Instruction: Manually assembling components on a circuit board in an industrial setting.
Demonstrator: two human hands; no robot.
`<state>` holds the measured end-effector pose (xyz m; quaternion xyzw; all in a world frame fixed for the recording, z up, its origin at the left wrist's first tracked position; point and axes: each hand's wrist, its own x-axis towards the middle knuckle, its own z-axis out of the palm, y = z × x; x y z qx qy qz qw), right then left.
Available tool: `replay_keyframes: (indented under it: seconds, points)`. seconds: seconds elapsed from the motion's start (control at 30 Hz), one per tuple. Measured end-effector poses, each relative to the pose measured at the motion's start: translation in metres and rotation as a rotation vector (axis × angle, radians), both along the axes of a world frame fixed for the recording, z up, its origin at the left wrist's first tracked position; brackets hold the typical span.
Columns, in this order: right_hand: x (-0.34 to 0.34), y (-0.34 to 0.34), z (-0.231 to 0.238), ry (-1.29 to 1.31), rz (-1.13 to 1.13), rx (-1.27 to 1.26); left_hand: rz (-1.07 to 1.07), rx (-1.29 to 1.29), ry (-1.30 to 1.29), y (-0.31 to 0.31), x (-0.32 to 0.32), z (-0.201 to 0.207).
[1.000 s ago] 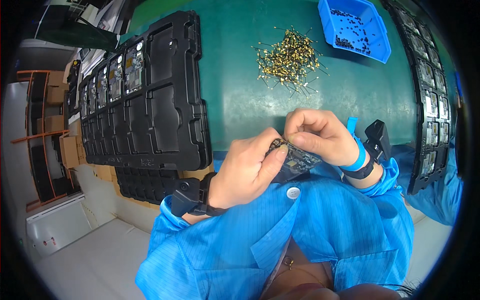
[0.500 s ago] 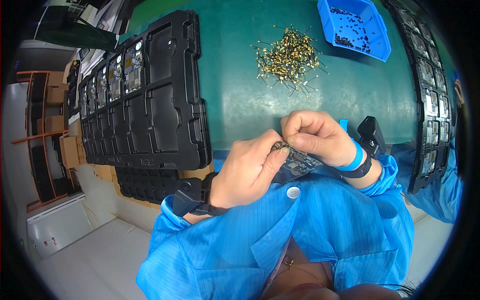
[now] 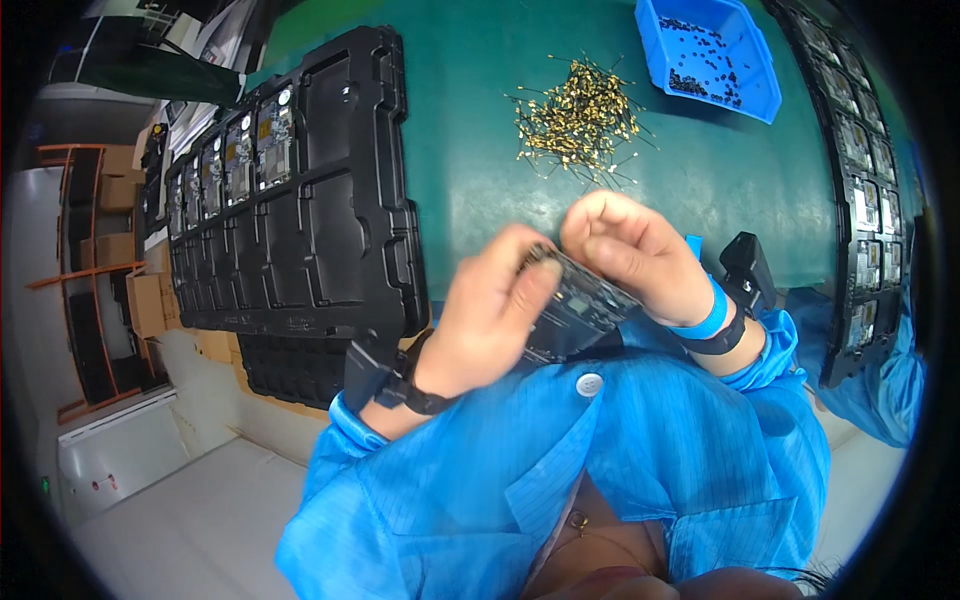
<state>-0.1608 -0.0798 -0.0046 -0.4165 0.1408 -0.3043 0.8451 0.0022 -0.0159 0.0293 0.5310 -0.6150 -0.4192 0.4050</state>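
Note:
A dark green circuit board [image 3: 580, 312] is tilted in front of my chest. My left hand [image 3: 490, 305] grips it by its left edge, the thumb lying over the upper corner. My right hand [image 3: 640, 262] is beside the board's upper right edge, its fingers curled and thumb bent in. Whatever those right fingers may pinch is hidden or too small to make out. Beyond my hands, a loose pile of short black cables with gold-coloured ends [image 3: 580, 118] lies on the green mat [image 3: 470, 190].
At left, a black moulded tray [image 3: 345, 225] holds several boards in its far row, above another black tray [image 3: 290, 368]. A blue bin [image 3: 765, 95] with small black parts stands at the back right. Another tray of boards [image 3: 840, 200] lines the right side.
Both hands have risen slightly away from my chest. My right fingers have shifted off the board's top corner, and more of the board's face now shows.

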Motion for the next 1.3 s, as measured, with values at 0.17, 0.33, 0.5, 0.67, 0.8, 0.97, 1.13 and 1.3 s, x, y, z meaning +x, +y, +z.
replay_keyframes:
  seconds: [0.17, 0.33, 0.5, 0.67, 0.8, 0.97, 1.13, 1.3]
  points:
    - [0.005, -0.002, -0.002, 0.087, -0.22, -0.287, 0.14, 0.155, 0.732, -0.007, 0.001, -0.012]
    - [0.02, -0.017, 0.009, 0.188, -0.406, -0.851, -0.208, 0.548, 1.489, -0.014, 0.008, -0.016]
    - [0.02, -0.013, 0.014, 0.119, -0.406, -1.02, -0.45, 0.808, 1.66, -0.011, 0.005, -0.031]
    - [0.016, -0.012, 0.019, 0.178, -0.424, -1.164, -1.096, 0.629, 2.018, -0.021, -0.008, -0.056]
    - [0.013, -0.014, 0.016, 0.225, -0.478, -1.307, -1.173, 0.675, 2.033, -0.021, -0.006, -0.062]
    - [0.011, -0.016, 0.016, 0.209, -0.458, -1.34, -1.147, 0.691, 2.008, -0.017, -0.005, -0.061]
    - [0.006, -0.02, 0.014, 0.248, -0.415, -1.473, -1.115, 0.775, 2.088, -0.015, -0.005, -0.058]
    - [0.005, -0.021, 0.014, 0.226, -0.488, -1.675, -1.143, 0.794, 2.061, -0.018, -0.003, -0.05]
